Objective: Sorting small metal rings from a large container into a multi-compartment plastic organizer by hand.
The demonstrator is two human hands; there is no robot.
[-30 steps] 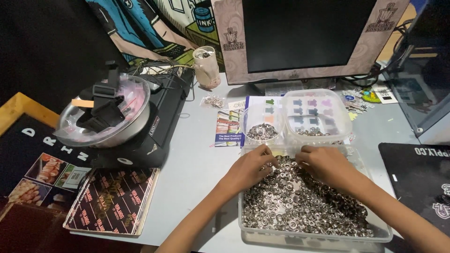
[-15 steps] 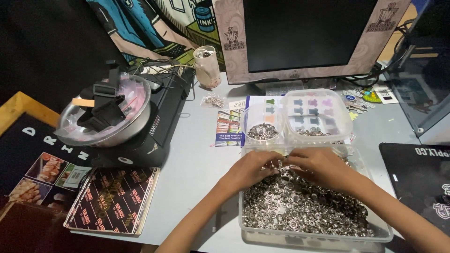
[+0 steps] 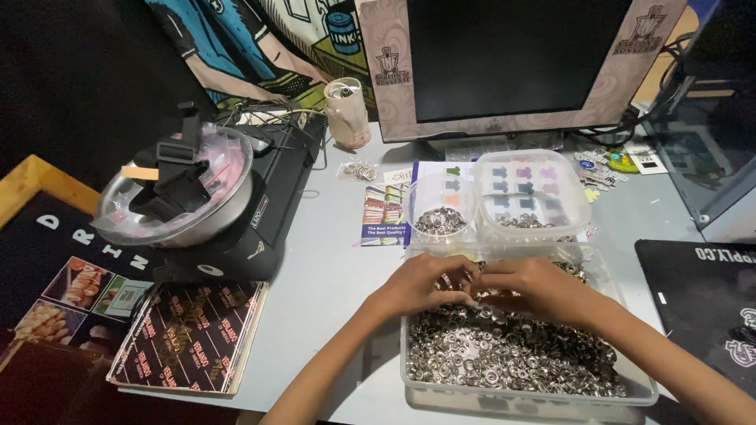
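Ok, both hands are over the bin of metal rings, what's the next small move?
Probably carry the pinched rings to the small round tub just behind the bin: both hands meet fingertip to fingertip over the rings, and that tub already holds some.

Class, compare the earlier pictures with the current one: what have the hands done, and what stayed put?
The left hand and right hand have drawn together over the tray of metal rings, fingertips now nearly meeting around a few rings. The two small tubs, monitor and black machine have not moved.
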